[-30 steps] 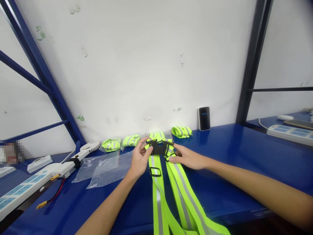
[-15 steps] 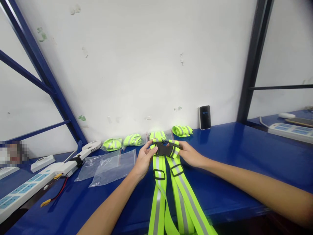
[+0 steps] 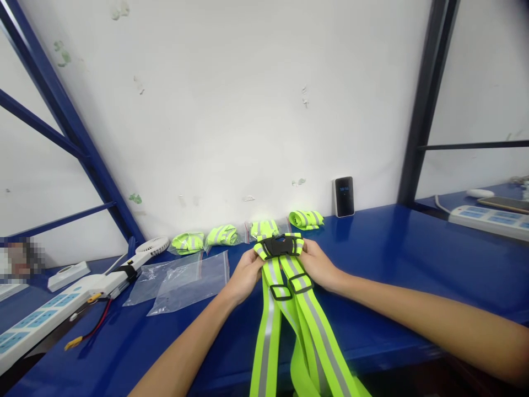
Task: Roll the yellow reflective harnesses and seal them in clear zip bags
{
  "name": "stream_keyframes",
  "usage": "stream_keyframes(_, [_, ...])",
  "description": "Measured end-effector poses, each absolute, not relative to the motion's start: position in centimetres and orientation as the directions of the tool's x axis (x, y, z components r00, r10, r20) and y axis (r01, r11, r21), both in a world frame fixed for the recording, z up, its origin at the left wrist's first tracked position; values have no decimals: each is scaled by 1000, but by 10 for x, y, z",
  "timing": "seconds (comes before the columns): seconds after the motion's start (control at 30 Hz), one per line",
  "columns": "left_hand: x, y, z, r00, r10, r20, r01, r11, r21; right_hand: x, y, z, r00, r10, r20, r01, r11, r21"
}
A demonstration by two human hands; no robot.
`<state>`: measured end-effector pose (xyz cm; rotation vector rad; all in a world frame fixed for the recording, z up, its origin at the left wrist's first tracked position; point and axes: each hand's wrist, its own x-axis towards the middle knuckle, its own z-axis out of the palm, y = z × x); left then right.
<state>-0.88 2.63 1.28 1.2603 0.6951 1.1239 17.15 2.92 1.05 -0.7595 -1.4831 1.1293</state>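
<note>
Black plastic buckle point(image 3: 279, 246) held just above the desk point(image 3: 384, 264), near its rear edge, joining two fluorescent yellow reflective straps point(image 3: 318, 336) with grey stripes. Left hand point(image 3: 246, 278) at the buckle's left end, right hand point(image 3: 319, 266) at its right end; both grips closed, fingers curled around the strap ends and buckle, no gap visible. Straps ran from the buckle toward the person and out of the bottom of the frame, crossing the desk's near edge. Two black slide adjusters point(image 3: 281, 292) sat on the straps just below the buckle, side by side.

Behind the buckle, along the wall point(image 3: 231, 110), lay four rolled reflective bundles point(image 3: 263, 229) in a row, the nearest almost touching the buckle. Left of the buckle, two clear zip bags point(image 3: 190, 284) lay flat beside the left forearm. Farther left stood a white power strip point(image 3: 41, 325) and a small white fan point(image 3: 152, 245). Right of the buckle, a wide stretch of blue desk lay between right forearm and wall; a black upright device point(image 3: 344, 197) stood against the wall there, well apart from the right hand.
</note>
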Motion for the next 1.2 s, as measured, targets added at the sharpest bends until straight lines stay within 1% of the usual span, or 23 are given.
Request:
stream_keyframes(0.13, [-12,30,6,288,940,181,-166,-138,977,169,23,15,-291,858,424,-83,419,-904])
stream_keyframes(0.27, [-11,27,7,250,950,188,-69,-177,982,167,20,18,-334,854,398,-84,394,-915])
stream_keyframes(0.33, [-9,26,8,221,946,237,-29,-237,971,166,19,17,-314,858,406,-77,403,-912])
stream_keyframes(0.47, [-4,25,7,170,920,352,13,-360,933,165,20,15,-246,833,496,-57,498,-865])
stream_keyframes(0.63, [-1,25,6,176,904,388,-7,-394,919,165,23,8,-188,811,554,-10,562,-827])
stream_keyframes(0.73, [0,25,8,169,902,398,18,-407,913,165,25,6,-173,814,555,6,564,-826])
stream_keyframes(0.87, [0,26,7,140,905,402,35,-410,911,165,27,3,-200,813,547,8,559,-829])
stream_keyframes(1.03, [-2,28,2,140,897,419,76,-432,899,163,26,-3,-150,812,564,23,574,-819])
stream_keyframes(1.1, [-3,29,2,128,896,425,97,-438,894,161,24,-2,-163,819,550,-17,555,-832])
stream_keyframes(1.2, [-5,30,1,99,891,443,127,-452,883,160,17,2,-256,826,503,-99,495,-863])
